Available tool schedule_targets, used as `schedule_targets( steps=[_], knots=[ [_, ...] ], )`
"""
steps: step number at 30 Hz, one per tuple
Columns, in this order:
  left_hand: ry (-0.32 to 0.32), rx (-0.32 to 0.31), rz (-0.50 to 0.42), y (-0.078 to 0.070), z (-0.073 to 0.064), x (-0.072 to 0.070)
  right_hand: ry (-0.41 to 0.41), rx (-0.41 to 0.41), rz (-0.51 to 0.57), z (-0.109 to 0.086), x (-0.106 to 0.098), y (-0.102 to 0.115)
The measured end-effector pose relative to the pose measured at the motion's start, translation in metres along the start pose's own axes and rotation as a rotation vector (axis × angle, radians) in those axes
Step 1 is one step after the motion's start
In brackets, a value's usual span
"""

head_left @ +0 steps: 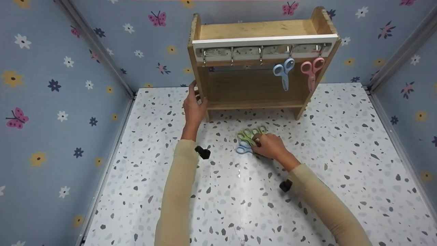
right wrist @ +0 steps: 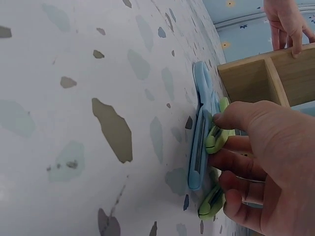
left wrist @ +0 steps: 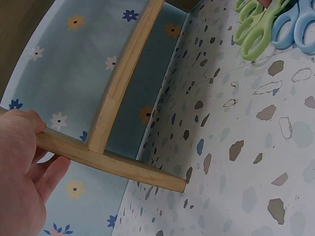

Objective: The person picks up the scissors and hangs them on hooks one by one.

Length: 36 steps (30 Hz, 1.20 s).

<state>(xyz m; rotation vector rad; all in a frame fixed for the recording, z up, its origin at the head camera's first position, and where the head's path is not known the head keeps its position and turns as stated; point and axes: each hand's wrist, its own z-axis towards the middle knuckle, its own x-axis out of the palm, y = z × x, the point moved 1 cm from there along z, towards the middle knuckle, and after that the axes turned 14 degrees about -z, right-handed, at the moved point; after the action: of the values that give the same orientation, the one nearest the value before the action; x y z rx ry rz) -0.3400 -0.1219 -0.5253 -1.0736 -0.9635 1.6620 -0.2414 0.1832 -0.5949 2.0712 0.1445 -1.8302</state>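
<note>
My left hand (head_left: 195, 107) grips the left side panel of a wooden rack (head_left: 257, 30); in the left wrist view its thumb and fingers lie on either side of the panel's edge (left wrist: 128, 169). On the table in front of the rack, my right hand (head_left: 271, 147) pinches green scissors (right wrist: 219, 140) near the blades, between thumb and fingers. They lie across blue scissors (right wrist: 198, 147). Another pair of green scissors (right wrist: 210, 204) is close under the other fingertips. Blue scissors (head_left: 285, 73) and pink scissors (head_left: 311, 73) hang from hooks on the rack's right side.
Metal hooks (head_left: 232, 56) line the rack's front rail, and three on the left hold nothing. The speckled white table (head_left: 239, 205) meets flowered panels (head_left: 61, 136) at the back and sides. Small black devices (head_left: 203, 152) sit at both wrists.
</note>
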Motion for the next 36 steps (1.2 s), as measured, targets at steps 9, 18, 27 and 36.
schedule_targets(
  steps=[9,18,27,36],
  knots=[
    [-0.001,-0.005,0.007,-0.0013,-0.0009,-0.0004,0.009,0.012,0.004,0.0005,-0.001,-0.002],
    [0.002,-0.002,0.014,-0.0017,-0.0008,-0.0003,-0.001,0.015,0.021,-0.002,-0.0017,-0.0035],
    [0.004,-0.015,0.02,-0.0032,-0.0009,0.0001,-0.031,-0.001,0.021,-0.0029,-0.0015,-0.0071],
    [0.005,-0.034,0.026,-0.0032,-0.0006,0.0,-0.05,-0.03,0.021,-0.0037,-0.0001,-0.0091]
  ],
)
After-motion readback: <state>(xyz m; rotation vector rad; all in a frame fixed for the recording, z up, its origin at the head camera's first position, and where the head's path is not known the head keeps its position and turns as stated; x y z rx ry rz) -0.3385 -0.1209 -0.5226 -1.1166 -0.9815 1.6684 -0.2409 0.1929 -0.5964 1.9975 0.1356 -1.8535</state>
